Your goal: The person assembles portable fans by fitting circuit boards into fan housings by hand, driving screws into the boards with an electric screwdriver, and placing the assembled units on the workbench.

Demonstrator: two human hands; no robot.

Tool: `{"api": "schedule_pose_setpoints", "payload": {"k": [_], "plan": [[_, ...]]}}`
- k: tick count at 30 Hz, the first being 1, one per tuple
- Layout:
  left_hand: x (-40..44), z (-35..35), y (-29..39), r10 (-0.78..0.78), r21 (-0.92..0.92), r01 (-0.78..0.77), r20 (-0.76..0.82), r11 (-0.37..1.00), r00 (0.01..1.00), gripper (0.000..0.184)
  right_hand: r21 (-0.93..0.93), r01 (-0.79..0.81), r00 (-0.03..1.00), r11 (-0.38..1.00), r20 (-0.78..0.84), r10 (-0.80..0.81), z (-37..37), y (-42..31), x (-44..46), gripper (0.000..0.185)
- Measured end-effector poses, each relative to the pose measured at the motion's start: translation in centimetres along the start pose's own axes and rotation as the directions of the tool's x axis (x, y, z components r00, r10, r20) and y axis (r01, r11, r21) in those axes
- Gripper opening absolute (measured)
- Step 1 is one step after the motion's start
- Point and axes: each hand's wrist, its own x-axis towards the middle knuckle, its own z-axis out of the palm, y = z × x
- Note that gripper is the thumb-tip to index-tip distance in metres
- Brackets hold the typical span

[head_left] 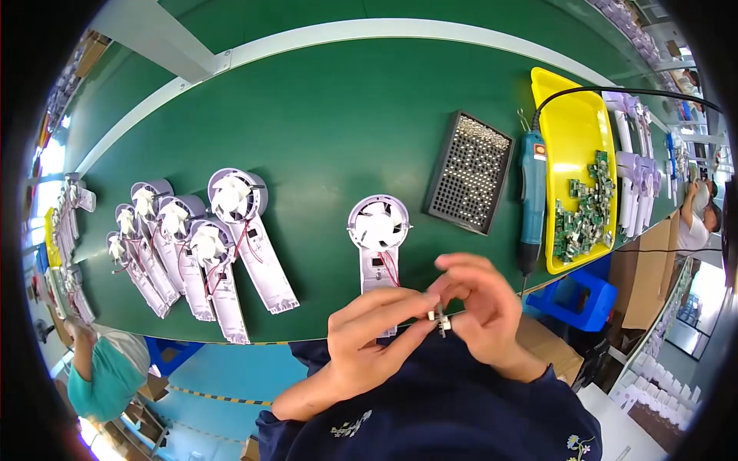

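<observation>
My left hand and my right hand meet near the table's front edge. Between their fingertips is a small circuit board with white connector blocks, seen nearly edge-on. Both hands are closed in a pinch on it, and the fingers hide part of it. Just beyond my left hand lies a white handheld fan body, its round head pointing away from me. Red wires run down its open handle, whose lower end my left hand partly covers.
Several similar fan bodies lie on the left of the green table. To the right are a black screw tray, a teal electric screwdriver with a cord and a yellow tray of circuit boards. Co-workers sit at both sides.
</observation>
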Motion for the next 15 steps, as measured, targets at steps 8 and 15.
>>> {"api": "schedule_pose_setpoints", "payload": {"k": [8, 15], "plan": [[-0.2, -0.7, -1.1, 0.052, -0.162, -0.042, 0.057, 0.986, 0.997, 0.037, -0.099, -0.17, 0.932, 0.98, 0.306, 0.192, -2.2, -0.1, -0.1, 0.045], [-0.1, -1.5, -1.2, 0.015, -0.231, 0.025, 0.169, 0.973, 0.985, 0.034, 0.077, -0.257, 0.887, 0.963, 0.415, 0.203, -2.9, 0.2, 1.0, 0.043]]}}
